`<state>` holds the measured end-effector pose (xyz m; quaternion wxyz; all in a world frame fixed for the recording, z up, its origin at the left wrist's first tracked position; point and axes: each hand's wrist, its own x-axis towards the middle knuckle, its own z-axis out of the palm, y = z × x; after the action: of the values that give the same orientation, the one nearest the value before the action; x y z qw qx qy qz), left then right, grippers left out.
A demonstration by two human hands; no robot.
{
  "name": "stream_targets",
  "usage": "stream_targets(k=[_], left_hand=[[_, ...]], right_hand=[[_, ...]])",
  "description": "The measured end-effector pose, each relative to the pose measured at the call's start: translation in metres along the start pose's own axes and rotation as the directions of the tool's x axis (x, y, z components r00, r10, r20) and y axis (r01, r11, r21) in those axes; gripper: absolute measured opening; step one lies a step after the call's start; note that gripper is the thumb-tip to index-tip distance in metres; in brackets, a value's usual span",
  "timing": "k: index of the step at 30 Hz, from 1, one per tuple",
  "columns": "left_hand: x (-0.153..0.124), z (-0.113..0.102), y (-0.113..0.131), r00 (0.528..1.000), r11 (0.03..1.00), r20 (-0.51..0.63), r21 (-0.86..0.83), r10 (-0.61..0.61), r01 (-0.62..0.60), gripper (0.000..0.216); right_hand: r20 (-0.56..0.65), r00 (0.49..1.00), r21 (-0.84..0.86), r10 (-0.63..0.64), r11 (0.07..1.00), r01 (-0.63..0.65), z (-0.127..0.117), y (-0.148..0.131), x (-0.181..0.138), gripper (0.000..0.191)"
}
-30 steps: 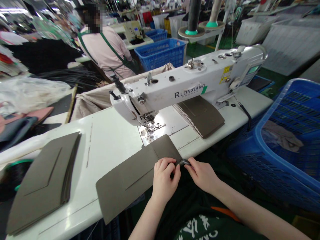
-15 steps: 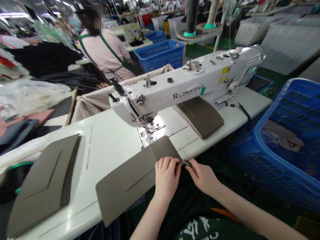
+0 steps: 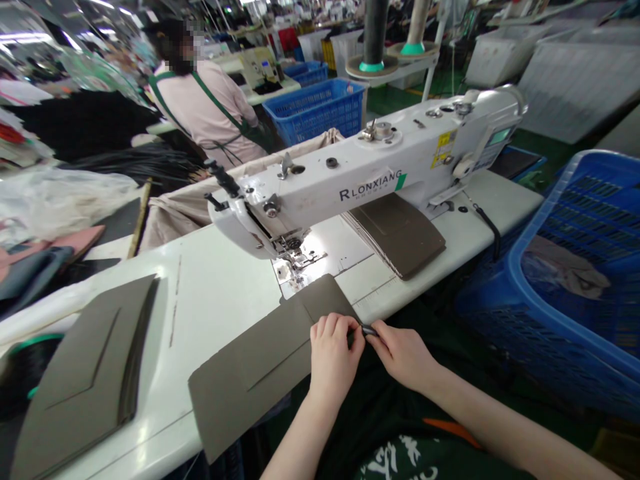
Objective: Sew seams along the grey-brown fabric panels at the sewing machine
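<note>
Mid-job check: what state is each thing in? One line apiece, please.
Left hand: fingers closed at the panel's near right corner
Right hand: closed on a small dark tool, type unclear
Grey-brown panel: partly overhanging the table's front edge
Left panel stack: lying flat
Right panel stack: partly under the machine arm
Sewing machine: needle area lit
Blue basket: open, crumpled cloth inside

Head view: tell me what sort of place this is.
Probably a sewing factory floor: a sewing machine stands on the worktable, a stack of brown panels lies partly under its arm, and large thread spools stand behind it.
</note>
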<state>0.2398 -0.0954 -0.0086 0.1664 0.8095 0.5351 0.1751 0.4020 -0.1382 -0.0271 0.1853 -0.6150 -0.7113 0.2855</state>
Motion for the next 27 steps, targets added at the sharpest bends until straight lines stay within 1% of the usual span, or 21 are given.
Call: stream_targets(k=[3, 5, 7, 9, 10, 11, 12, 14, 15, 16, 17, 18, 20, 22, 23, 25, 26, 27], left_hand=[[0.001, -0.001, 0.005, 1.0, 1.0, 0.01, -0.017, -0.02, 0.02, 0.004], [0.002, -0.009, 0.003, 0.999, 0.997, 0.039, -0.072, -0.007, 0.01, 0.004], [0.002, -0.025, -0.009, 0.995, 0.988, 0.084, -0.154, 0.045, -0.032, 0.009], [-0.001, -0.046, -0.035, 0.994, 0.983, 0.092, -0.179, 0.065, -0.048, 0.016], [-0.003, -0.056, -0.052, 0.997, 0.989, 0.068, -0.143, 0.034, -0.024, 0.017], [-0.007, -0.066, -0.07, 0.999, 0.997, 0.041, -0.075, -0.027, 0.03, 0.018], [-0.011, -0.075, -0.087, 0.995, 0.995, 0.016, 0.012, -0.102, 0.101, 0.028], [-0.022, -0.087, -0.117, 0.972, 0.957, -0.01, 0.172, -0.237, 0.235, 0.056], [-0.027, -0.091, -0.127, 0.957, 0.931, -0.015, 0.226, -0.29, 0.286, 0.066], [-0.032, -0.094, -0.134, 0.943, 0.911, -0.015, 0.255, -0.332, 0.325, 0.071], [-0.037, -0.096, -0.136, 0.931, 0.898, -0.008, 0.259, -0.366, 0.355, 0.071], [-0.041, -0.097, -0.136, 0.92, 0.892, 0.001, 0.243, -0.392, 0.38, 0.067], [-0.047, -0.098, -0.131, 0.908, 0.897, 0.025, 0.169, -0.418, 0.408, 0.052], [-0.054, -0.104, -0.126, 0.911, 0.913, 0.063, 0.046, -0.408, 0.406, 0.036], [-0.057, -0.111, -0.126, 0.91, 0.912, 0.082, -0.021, -0.406, 0.409, 0.031], [-0.065, -0.135, -0.137, 0.891, 0.878, 0.107, -0.154, -0.442, 0.454, 0.029], [-0.069, -0.152, -0.149, 0.867, 0.841, 0.097, -0.21, -0.489, 0.498, 0.03], [-0.072, -0.171, -0.164, 0.832, 0.793, 0.074, -0.266, -0.55, 0.548, 0.033]], right_hand=[[0.006, 1.0, 0.0, -0.001, 1.0, 0.001, 0.001, -0.001, 0.002, 0.018], [-0.001, 1.0, 0.005, 0.008, 1.0, -0.008, 0.0, 0.001, 0.002, 0.019], [-0.023, 0.999, 0.025, 0.028, 0.999, -0.028, -0.002, 0.004, 0.001, 0.019], [-0.058, 0.997, 0.058, 0.058, 0.997, -0.054, -0.006, 0.007, 0.0, 0.021], [-0.078, 0.995, 0.076, 0.069, 0.995, -0.063, -0.008, 0.007, -0.001, 0.021], [-0.095, 0.993, 0.093, 0.073, 0.994, -0.064, -0.01, 0.007, -0.002, 0.021], [-0.108, 0.992, 0.107, 0.066, 0.993, -0.055, -0.011, 0.006, -0.002, 0.022], [-0.105, 0.994, 0.117, 0.023, 0.993, -0.01, -0.01, 0.002, -0.001, 0.03], [-0.088, 0.996, 0.112, -0.004, 0.994, 0.014, -0.008, -0.002, 0.0, 0.037], [-0.069, 0.997, 0.1, -0.03, 0.994, 0.036, -0.005, -0.005, 0.002, 0.044], [-0.051, 0.997, 0.081, -0.051, 0.995, 0.055, -0.001, -0.008, 0.004, 0.049], [-0.041, 0.997, 0.06, -0.068, 0.996, 0.07, 0.003, -0.012, 0.006, 0.052], [-0.044, 0.995, 0.026, -0.085, 0.996, 0.087, 0.009, -0.016, 0.01, 0.054], [-0.057, 0.994, 0.014, -0.096, 0.995, 0.097, 0.01, -0.018, 0.012, 0.055], [-0.059, 0.993, 0.014, -0.1, 0.995, 0.101, 0.01, -0.017, 0.012, 0.055], [-0.06, 0.993, 0.01, -0.101, 0.995, 0.102, 0.005, -0.013, 0.01, 0.053], [-0.06, 0.994, 0.001, -0.095, 0.995, 0.096, 0.002, -0.009, 0.009, 0.052], [-0.06, 0.995, -0.01, -0.085, 0.996, 0.084, -0.001, -0.006, 0.007, 0.05]])
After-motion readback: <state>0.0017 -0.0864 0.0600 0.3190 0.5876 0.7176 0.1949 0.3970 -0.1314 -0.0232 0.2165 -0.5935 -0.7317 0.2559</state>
